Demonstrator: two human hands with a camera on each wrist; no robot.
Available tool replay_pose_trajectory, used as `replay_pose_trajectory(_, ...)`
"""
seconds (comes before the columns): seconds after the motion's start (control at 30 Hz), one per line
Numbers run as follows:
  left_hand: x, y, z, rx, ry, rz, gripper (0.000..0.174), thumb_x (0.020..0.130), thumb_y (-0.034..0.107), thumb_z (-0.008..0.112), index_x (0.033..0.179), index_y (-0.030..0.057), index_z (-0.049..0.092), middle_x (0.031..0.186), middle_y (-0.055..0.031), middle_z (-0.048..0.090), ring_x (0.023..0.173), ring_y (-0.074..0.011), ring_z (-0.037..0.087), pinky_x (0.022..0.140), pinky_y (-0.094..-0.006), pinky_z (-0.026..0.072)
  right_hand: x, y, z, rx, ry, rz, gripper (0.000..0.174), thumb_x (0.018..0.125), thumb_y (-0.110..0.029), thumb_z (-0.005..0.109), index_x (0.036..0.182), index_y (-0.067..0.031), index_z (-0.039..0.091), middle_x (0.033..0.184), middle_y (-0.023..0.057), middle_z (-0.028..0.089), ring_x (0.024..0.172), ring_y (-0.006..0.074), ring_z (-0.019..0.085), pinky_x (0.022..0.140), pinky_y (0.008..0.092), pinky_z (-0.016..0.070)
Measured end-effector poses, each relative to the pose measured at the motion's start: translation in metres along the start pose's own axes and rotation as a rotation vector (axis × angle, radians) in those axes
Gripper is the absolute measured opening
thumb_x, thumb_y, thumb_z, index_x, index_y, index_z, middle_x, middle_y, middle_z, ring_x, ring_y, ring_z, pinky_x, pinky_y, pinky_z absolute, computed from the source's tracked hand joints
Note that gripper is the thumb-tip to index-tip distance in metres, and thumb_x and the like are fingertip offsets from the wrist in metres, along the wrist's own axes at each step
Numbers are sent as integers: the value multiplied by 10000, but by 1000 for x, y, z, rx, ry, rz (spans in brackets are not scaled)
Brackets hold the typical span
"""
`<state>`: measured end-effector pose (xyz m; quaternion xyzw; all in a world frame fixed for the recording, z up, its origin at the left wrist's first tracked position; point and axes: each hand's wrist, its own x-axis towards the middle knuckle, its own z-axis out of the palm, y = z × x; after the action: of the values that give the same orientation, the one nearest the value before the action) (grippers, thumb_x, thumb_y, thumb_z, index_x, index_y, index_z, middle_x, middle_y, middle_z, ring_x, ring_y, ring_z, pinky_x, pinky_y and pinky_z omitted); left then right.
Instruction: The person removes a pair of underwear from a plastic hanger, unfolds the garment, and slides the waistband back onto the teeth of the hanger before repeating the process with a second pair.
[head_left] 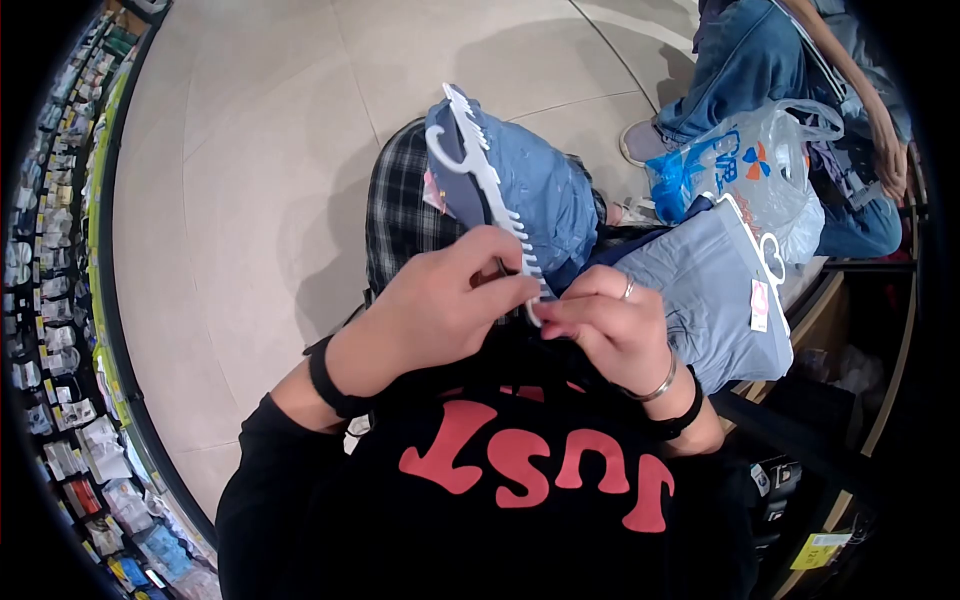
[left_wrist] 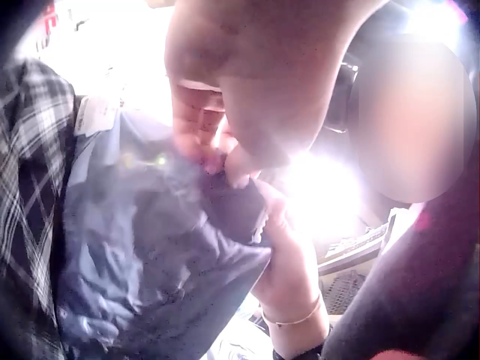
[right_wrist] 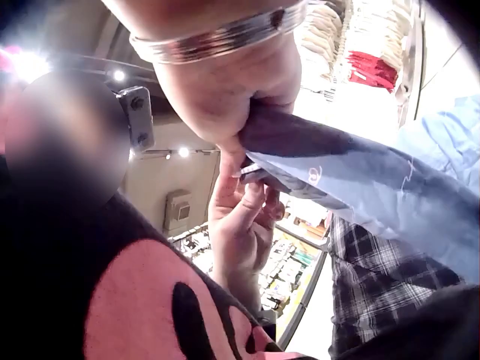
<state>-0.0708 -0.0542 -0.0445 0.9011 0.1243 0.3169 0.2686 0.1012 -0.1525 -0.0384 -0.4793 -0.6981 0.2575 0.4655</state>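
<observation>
A white plastic hanger [head_left: 490, 190] with a toothed bar and a curved hook lies along a folded blue garment [head_left: 545, 170] on the person's lap. The left hand [head_left: 430, 300] pinches the hanger's near end between thumb and fingers. Opposite it, the right hand [head_left: 615, 325], wearing a ring and a bracelet, grips the garment's edge beside the hanger tip. In the right wrist view that darker blue edge [right_wrist: 292, 135] runs into the right fingers. A white tag [left_wrist: 97, 112] shows on the garment in the left wrist view. Part of the hanger is hidden under the left fingers.
Beside the right arm, a second, grey-blue garment [head_left: 690, 290] lies on a white hanger with a pink-and-white tag [head_left: 759, 303]. Beyond it are a clear plastic bag [head_left: 755, 165] and another person in jeans [head_left: 745, 70]. Stocked shelves [head_left: 75, 330] line the left side.
</observation>
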Motion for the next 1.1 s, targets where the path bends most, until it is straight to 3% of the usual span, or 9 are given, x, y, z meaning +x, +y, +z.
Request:
replay_pose_trajectory(0.1,2,6,-10,115,-84,43,127,697,84,615,822,108,619,891,-33,571,566,-130,556,448,-235,445,-2,-3,5,-116,-41,-91,191,658,21,674,841,-12,631,746,79,552,626,186,592,537,260,483)
replay_pose_trajectory(0.23,-15,1,-3,301,-283,105,224,679,141,626,900,106,620,1045,-6,577,526,-134,558,441,-242,443,-3,-8,9,-169,-154,-132,216,624,14,663,833,5,613,774,83,558,665,219,581,561,283,479)
replay_pose_trajectory(0.37,-22,-1,2,236,-282,63,242,679,201,636,903,111,621,1046,-17,572,559,-150,566,460,-262,452,-5,-16,6,-377,-282,-223,288,607,-67,618,880,7,565,825,85,488,712,217,546,571,273,489)
replay_pose_trajectory(0.57,-20,-2,-11,191,-404,131,193,746,259,589,906,151,583,1000,-71,526,602,-183,562,473,-288,460,-4,-22,-1,-389,-324,-146,200,646,-72,618,817,1,543,820,99,493,713,225,557,557,272,489)
replay_pose_trajectory(0.67,-28,-11,-3,136,-359,196,184,734,260,594,879,148,572,977,-84,526,628,-199,561,484,-291,461,-2,-21,1,-119,-527,90,164,694,-92,625,798,-5,533,817,109,493,711,242,553,559,290,484)
replay_pose_trajectory(0.77,-26,-11,-2,140,-315,197,154,728,252,594,825,137,559,942,-93,527,641,-212,559,491,-294,460,-1,-10,4,-85,-612,37,164,724,-118,631,812,-13,540,817,109,496,704,263,545,584,320,478)
replay_pose_trajectory(0.93,13,-4,-20,197,-427,151,111,725,180,592,801,109,554,819,-77,583,664,-234,601,502,-311,465,7,-11,-14,-325,-415,-5,172,709,-147,660,774,-20,563,808,108,522,706,270,552,631,342,470)
replay_pose_trajectory(0.97,36,-4,-21,251,-336,328,115,701,153,591,797,113,540,669,-56,528,569,-226,578,435,-301,436,11,-11,-22,-351,-354,-41,168,706,-147,665,750,-19,565,813,110,532,711,269,554,632,339,472)
replay_pose_trajectory(1.1,103,12,-27,344,-230,468,131,676,159,599,787,130,536,628,-42,472,461,-211,527,373,-296,402,35,-13,-69,-226,9,-98,167,701,-81,689,646,11,560,895,121,593,765,239,586,654,304,472)
